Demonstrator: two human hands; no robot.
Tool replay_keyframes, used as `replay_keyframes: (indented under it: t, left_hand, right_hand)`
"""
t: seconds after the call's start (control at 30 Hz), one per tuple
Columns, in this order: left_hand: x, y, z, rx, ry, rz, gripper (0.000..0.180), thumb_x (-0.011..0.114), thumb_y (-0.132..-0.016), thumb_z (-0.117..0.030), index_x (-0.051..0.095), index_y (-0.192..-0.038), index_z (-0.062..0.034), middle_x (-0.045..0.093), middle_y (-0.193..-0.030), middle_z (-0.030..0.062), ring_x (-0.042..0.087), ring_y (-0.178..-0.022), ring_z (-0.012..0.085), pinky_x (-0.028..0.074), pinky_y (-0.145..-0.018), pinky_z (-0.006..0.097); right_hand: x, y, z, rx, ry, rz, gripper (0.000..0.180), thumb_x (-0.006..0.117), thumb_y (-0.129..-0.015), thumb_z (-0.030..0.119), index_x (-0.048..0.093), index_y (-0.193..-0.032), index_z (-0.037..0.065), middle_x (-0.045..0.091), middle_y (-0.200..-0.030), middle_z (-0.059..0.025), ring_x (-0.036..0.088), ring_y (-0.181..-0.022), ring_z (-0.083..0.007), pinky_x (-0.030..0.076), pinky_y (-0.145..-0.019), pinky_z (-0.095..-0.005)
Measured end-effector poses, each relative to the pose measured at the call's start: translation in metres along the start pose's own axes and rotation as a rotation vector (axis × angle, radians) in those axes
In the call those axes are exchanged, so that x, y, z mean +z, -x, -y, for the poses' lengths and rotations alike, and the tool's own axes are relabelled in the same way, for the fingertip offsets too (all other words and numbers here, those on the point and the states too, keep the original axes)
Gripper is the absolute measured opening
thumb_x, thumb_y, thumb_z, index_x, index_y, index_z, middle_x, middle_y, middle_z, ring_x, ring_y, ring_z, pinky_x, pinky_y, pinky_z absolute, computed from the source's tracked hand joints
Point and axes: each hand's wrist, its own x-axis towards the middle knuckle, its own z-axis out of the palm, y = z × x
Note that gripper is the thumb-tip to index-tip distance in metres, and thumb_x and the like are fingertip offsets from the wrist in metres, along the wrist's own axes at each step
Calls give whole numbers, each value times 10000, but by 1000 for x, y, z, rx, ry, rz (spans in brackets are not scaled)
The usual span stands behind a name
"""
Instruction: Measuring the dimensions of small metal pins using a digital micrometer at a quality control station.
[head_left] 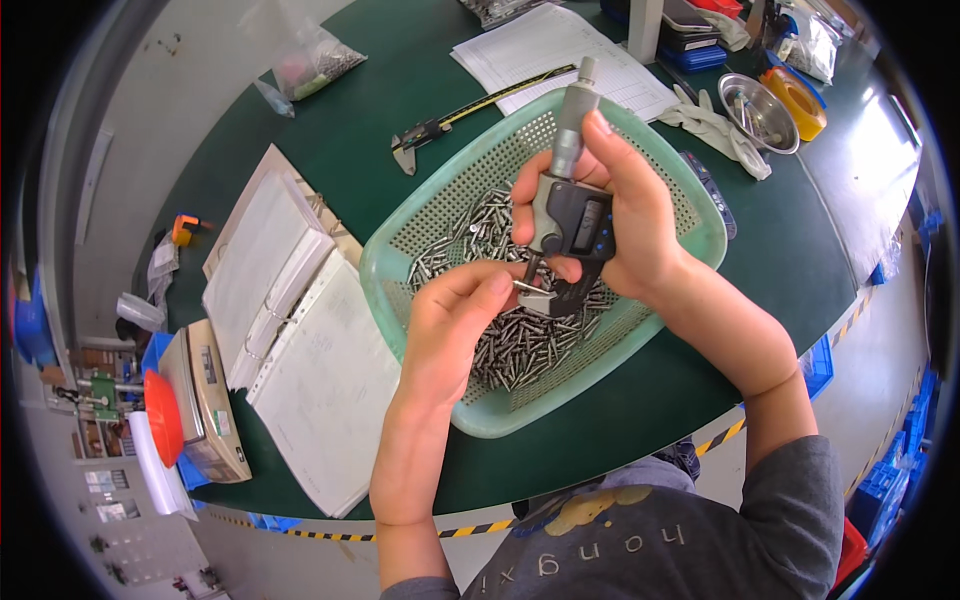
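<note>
Right hand: the right hand [640,215] is wrapped around a grey-and-black digital micrometer [577,222] with a silver barrel, its thumb lying along the barrel.
Micrometer: held over the basket, barrel end toward twelve o'clock, curved frame toward six.
Left hand: the left hand [455,315] comes in from seven o'clock, thumb and fingers pinched on a slim silver metal pin [530,288].
Pin: at the micrometer's measuring gap; it seems to lie between the two faces, though fingers and smallness hide whether both touch it.
Basket: an oval, pale green perforated plastic basket [500,426] beneath both hands, on a dark green tabletop [590,440].
Basket contents: a heap of small silver metal pins [525,350].
Caliper: a black-and-silver caliper [430,131] at eleven o'clock of the basket.
Papers: white printed sheets [550,45] at twelve.
Glove and bowl: a white fabric glove [725,138] at two o'clock, just beside a round stainless steel bowl [781,128].
Binder: an open ring binder with white pages [325,365] between eight and nine.
Scale: a beige box-shaped weighing scale [212,405] at eight, beyond the binder.
</note>
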Motion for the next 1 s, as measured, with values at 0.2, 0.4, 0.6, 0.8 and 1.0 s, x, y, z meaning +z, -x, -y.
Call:
replay_keyframes:
  t: [0.2, 0.4, 0.6, 0.8, 1.0]
  left_hand:
    - [1, -1, 2, 0, 42, -64, 140, 605, -816, -111, 578, -878, 11, 564, -792, 7, 491, -734, 63, 398, -680, 192]
    - [2, -1, -1, -24, 78, -59, 163, 619, -802, -87, 590, -921, 20, 577, -813, 14, 501, -729, 54, 395, -649, 181]
    - [-1, -1, 0, 2, 100, -32, 185, 611, -793, -44, 590, -963, 26, 585, -829, 26, 514, -729, 57, 410, -643, 175]
    - [-1, 1, 3, -1, 95, 1, 188, 606, -791, -33, 585, -966, 32, 586, -849, 37, 526, -747, 66, 426, -668, 184]
    - [-4, 4, -10, 89, -131, -139, 167, 595, -797, -62, 592, -941, 24, 591, -832, 52, 553, -792, 122, 440, -713, 240]
  right_hand:
    - [-1, -1, -2, -4, 10, -8, 593, 298, -860, 541, 556, -830, 8, 589, -664, -111, 456, -412, -137, 383, -408, -236]
    - [0, -2, 0, -5, 39, -27, 582, 198, -908, 446, 561, -858, -6, 590, -667, -115, 461, -421, -142, 393, -424, -247]
    - [0, -3, 1, 25, -8, -18, 593, 239, -885, 494, 559, -841, -3, 589, -667, -122, 472, -446, -139, 390, -414, -245]
    - [3, 1, 1, 33, 10, -40, 600, 326, -837, 565, 559, -821, 12, 586, -658, -115, 476, -438, -135, 384, -397, -242]
    - [3, -1, -3, 26, 19, -39, 629, 285, -851, 580, 554, -819, 12, 584, -655, -118, 477, -426, -139, 379, -373, -236]
